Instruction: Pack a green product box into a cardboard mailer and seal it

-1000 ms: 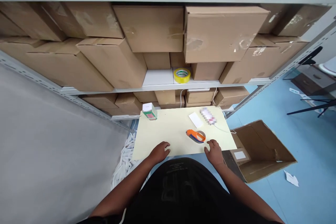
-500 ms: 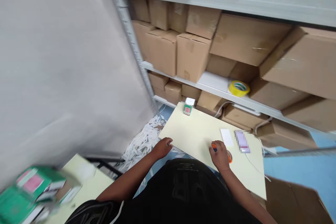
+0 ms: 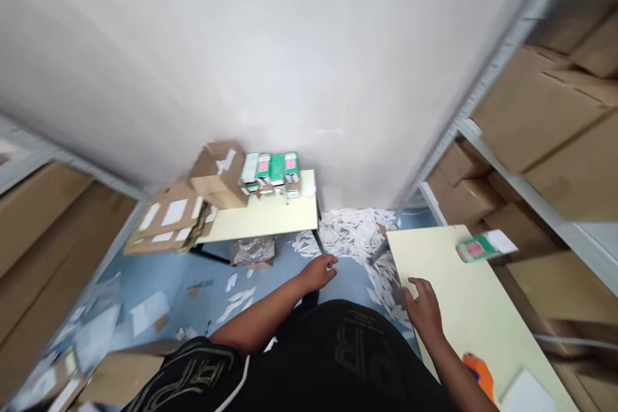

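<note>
My left hand (image 3: pixel 318 273) hangs in the air over the floor. Its fingers are loosely curved, with the thumb apart and nothing between them. Above the left edge of the cream table (image 3: pixel 447 283) is my right hand (image 3: pixel 425 309), holding nothing, its thumb and fingers spread apart. An orange object with a dark blue part (image 3: pixel 480 373) lies on that table, partly behind my right forearm; its kind is unclear. Beside it is a white rectangular item (image 3: pixel 528 393). Toward the far end stands a green box with a pink label and white top (image 3: pixel 485 246).
Against the wall, a second cream table (image 3: pixel 261 220) bears several green boxes (image 3: pixel 277 169), an open carton (image 3: pixel 219 174) and flattened cardboard (image 3: pixel 168 215). White paper strips (image 3: pixel 357 232) litter the floor. Shelving with cartons (image 3: pixel 555 109) stands at the right, and more cartons at the left.
My view has swung left, bringing the second table into sight. My right hand has let go of the orange and blue object and moved away from it, toward the table's left edge.
</note>
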Motion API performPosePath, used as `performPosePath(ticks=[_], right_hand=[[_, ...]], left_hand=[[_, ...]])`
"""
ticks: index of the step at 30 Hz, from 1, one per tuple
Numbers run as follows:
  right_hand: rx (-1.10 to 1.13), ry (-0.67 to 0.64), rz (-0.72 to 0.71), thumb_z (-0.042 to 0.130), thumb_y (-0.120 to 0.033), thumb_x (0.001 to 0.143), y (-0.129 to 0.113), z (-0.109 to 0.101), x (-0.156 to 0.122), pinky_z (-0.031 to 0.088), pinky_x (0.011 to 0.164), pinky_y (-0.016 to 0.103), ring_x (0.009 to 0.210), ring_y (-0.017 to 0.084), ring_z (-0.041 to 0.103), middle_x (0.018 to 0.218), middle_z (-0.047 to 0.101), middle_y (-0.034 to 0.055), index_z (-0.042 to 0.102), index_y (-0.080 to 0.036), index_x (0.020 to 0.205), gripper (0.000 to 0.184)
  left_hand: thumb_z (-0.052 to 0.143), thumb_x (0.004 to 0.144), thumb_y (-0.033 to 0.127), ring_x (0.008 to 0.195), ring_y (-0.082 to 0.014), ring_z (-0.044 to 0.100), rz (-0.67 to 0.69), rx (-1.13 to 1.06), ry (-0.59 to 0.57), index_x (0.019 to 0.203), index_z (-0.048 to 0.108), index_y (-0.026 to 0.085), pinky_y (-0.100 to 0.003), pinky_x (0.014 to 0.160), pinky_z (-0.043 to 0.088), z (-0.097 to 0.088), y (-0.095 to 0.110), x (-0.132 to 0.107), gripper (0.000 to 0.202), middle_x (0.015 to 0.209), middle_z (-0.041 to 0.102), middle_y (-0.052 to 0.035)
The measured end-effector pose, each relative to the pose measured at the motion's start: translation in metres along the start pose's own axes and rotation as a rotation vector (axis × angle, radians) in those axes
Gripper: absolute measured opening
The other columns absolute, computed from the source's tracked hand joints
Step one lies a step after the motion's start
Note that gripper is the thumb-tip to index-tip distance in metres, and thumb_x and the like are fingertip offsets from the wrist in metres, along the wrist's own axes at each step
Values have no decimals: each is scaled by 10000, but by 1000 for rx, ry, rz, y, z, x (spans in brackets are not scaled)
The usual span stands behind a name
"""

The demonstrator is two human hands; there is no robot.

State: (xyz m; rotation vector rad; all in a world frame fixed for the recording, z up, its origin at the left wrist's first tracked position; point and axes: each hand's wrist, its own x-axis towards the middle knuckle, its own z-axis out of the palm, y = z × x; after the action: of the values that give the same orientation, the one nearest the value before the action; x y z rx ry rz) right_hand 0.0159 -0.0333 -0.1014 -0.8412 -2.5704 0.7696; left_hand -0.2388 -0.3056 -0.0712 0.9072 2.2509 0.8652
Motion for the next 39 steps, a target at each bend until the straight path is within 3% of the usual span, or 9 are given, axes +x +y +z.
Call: performPosePath(ticks=[5, 10, 16, 20, 24, 28, 31, 35, 39], right_hand=[[28, -126, -225, 509, -454, 938, -83, 52, 26, 465, 1040, 470, 1150, 310, 600, 1165, 664, 140, 665, -193, 1114, 352], [36, -198, -333, 522, -474, 917, -172, 117, 43, 472, 1033, 490, 1127, 323, 619, 1132, 681, 138, 683, -198, 1074, 357], [115, -299, -381, 523, -509, 920, -294, 202, 41, 521, 934, 471, 1089, 323, 632, 1125, 668, 136, 685, -208, 1066, 371], [139, -429, -470, 537, -489, 924, -361, 241, 39, 517, 956, 467, 1094, 314, 633, 1112, 676, 124, 687, -215, 1081, 350], [132, -594, -483, 543, -466, 922, -401, 272, 52, 558, 824, 397, 1083, 292, 651, 1149, 679, 119, 697, -209, 1125, 362], [142, -674, -522, 561, -475, 906, -429, 310, 80, 555, 879, 418, 1099, 299, 661, 1124, 703, 111, 714, -213, 1092, 356], [160, -757, -531, 574, -491, 889, -453, 347, 107, 547, 908, 431, 1022, 290, 692, 1092, 729, 104, 733, -219, 1060, 358], [180, -976, -459, 594, -511, 848, -492, 403, 138, 558, 820, 400, 854, 264, 728, 954, 773, 65, 755, -245, 1006, 349], [271, -1128, -369, 629, -517, 789, -539, 455, 153, 556, 857, 401, 905, 270, 747, 969, 797, 62, 756, -248, 927, 328]], left_hand=[[614, 848, 341, 990, -229, 686, -85, -81, 203, 1132, 695, 193, -340, 884, 541, -49, -64, -64, 330, 1116, 714, -90], [627, 846, 319, 1006, -230, 693, -167, -163, 323, 1143, 694, 201, -336, 893, 543, -105, -136, -127, 326, 1163, 712, -94], [641, 843, 309, 1036, -246, 688, -341, -167, 405, 1155, 700, 208, -360, 936, 531, -176, -226, -201, 333, 1164, 719, -95], [631, 850, 304, 1026, -242, 689, -444, -179, 484, 1150, 706, 194, -347, 930, 523, -220, -273, -235, 328, 1151, 724, -96], [611, 865, 283, 1043, -240, 685, -543, -230, 584, 1142, 705, 192, -334, 932, 514, -255, -308, -246, 307, 1126, 737, -83], [615, 872, 290, 1056, -250, 688, -628, -287, 656, 1129, 705, 193, -336, 928, 511, -283, -335, -246, 288, 1134, 747, -83], [630, 878, 314, 1051, -248, 688, -688, -286, 701, 1101, 706, 205, -328, 913, 509, -304, -354, -245, 259, 1127, 749, -80], [639, 867, 290, 1001, -235, 687, -785, -250, 767, 1062, 700, 184, -328, 896, 507, -333, -380, -242, 230, 1068, 747, -82], [616, 881, 279, 987, -220, 684, -870, -217, 833, 1046, 693, 182, -323, 899, 504, -365, -406, -238, 207, 1057, 739, -76]])
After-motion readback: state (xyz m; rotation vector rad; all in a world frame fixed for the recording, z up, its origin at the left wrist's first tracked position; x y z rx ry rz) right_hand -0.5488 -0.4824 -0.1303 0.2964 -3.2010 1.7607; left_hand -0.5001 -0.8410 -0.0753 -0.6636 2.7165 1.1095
